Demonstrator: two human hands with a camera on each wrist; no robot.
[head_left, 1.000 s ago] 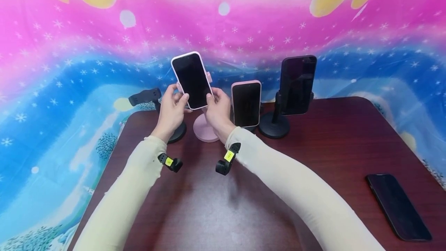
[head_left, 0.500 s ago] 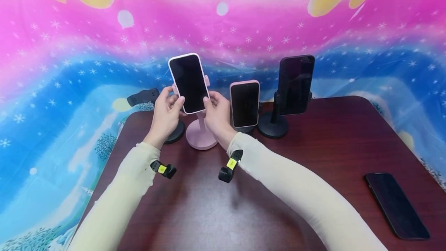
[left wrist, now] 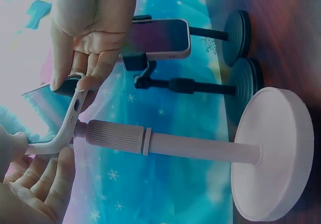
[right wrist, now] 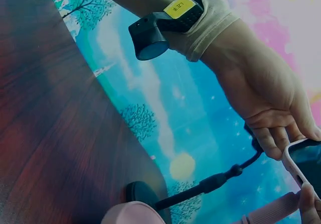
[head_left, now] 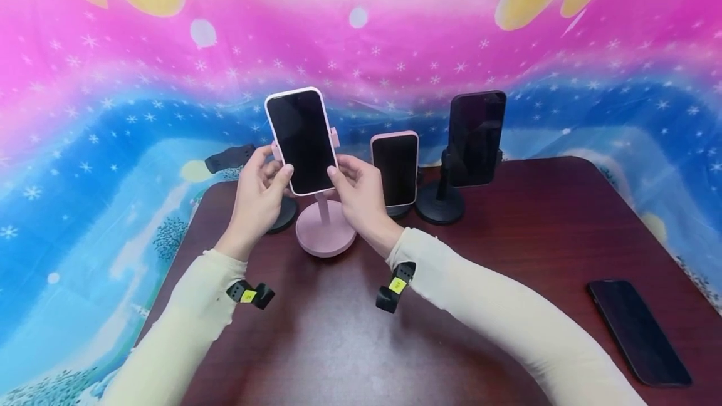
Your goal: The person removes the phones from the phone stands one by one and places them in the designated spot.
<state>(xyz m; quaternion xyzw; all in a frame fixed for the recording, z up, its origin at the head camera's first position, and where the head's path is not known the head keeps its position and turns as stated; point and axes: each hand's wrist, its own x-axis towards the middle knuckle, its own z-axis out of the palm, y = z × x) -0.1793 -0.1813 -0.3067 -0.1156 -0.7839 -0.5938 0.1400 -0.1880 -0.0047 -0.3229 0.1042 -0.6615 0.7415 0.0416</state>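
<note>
In the head view, a smartphone (head_left: pixel 301 141) in a white-pink case stands upright, tilted slightly left, in the clamp of a pink phone stand (head_left: pixel 325 234). My left hand (head_left: pixel 255 199) grips its lower left edge, thumb on the front and fingers curled behind. At the lower right edge my right hand (head_left: pixel 365 200) pinches it likewise. Pink clamp arms (head_left: pixel 334 137) show at both sides of the phone. The left wrist view shows the ribbed stem (left wrist: pixel 118 137) below the case's bottom edge (left wrist: pixel 70 121), with the right hand (left wrist: pixel 95 23) above and left hand (left wrist: pixel 55 189) below.
Right of the pink stand, a pink-cased phone (head_left: pixel 395 171) and a larger black phone (head_left: pixel 477 140) sit in black stands. A black stand with a bare holder (head_left: pixel 230 158) is behind my left hand. Another black phone (head_left: pixel 640 334) lies on the table's right (head_left: pixel 507 255).
Both hands have drawn the pink stand and its phone toward me and a little left. The stand's round base shows more now. The other stands and the lying phone keep their places.
</note>
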